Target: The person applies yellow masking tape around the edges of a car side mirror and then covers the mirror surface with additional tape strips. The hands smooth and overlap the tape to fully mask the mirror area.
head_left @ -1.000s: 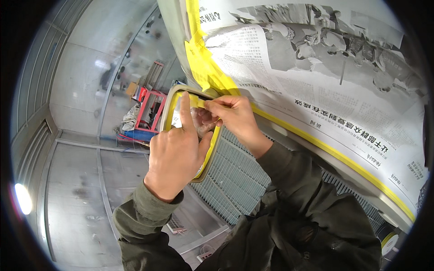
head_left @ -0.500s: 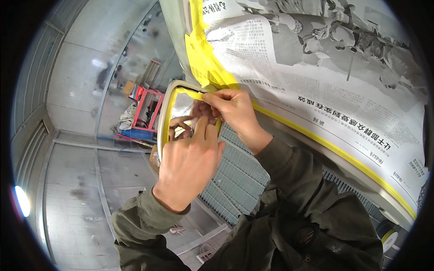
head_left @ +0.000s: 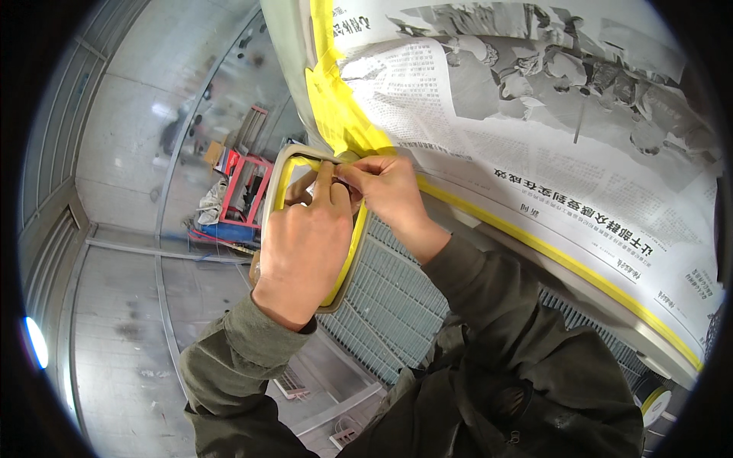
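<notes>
A vehicle's side mirror [head_left: 269, 200] in a pale housing is in front of me, with yellow masking tape [head_left: 345, 276] along the edge of its glass. My left hand [head_left: 301, 243] lies over the glass, its index and middle fingers stretched to the taped upper edge. Beside those fingertips, at the upper right corner, my right hand [head_left: 391, 197] pinches at the tape with thumb and forefinger; the pinched bit is mostly hidden. The glass [head_left: 300, 187] reflects my fingers.
Newspaper sheets [head_left: 473, 145] cover the vehicle's side on the right, bordered by wide yellow tape [head_left: 340, 114]. Beyond the mirror stands a pink-red metal frame [head_left: 246, 191] with boxes and rags. A floor grating [head_left: 401, 286] lies below. A tape roll [head_left: 655, 406] shows at the lower right.
My left hand has slid up the glass, bringing its fingertips to the upper edge next to my right hand. The mirror's lower taped edge has come into sight. My view has shifted slightly.
</notes>
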Motion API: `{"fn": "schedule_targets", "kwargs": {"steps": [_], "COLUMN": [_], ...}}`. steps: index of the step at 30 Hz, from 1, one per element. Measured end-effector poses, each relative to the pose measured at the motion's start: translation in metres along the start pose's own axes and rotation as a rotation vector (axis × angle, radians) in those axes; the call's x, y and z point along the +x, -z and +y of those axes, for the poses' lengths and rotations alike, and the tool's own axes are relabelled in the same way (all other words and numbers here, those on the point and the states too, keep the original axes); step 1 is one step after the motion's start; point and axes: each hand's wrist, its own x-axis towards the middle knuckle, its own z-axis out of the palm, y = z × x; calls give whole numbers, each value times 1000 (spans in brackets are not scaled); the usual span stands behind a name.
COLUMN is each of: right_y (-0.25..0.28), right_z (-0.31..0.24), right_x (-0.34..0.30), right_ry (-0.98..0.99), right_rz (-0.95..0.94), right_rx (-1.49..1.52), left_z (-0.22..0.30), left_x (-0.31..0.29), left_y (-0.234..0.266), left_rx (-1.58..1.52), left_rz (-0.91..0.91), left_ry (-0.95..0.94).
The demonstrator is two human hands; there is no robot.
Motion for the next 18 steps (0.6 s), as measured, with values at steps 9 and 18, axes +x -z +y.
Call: {"fn": "schedule_targets", "kwargs": {"steps": [9,18], "right_y": [-2,9], "right_z": [13,-2], "right_x": [7,-1], "right_ry": [23,-56], "right_rz": [-27,-40], "right_rx": [199,63], "left_z": [-5,-9], "left_x": [8,16], "left_y": [21,8], "left_rx": [53,67], "left_rz": [-68,-204], "left_ry": [165,73]}}
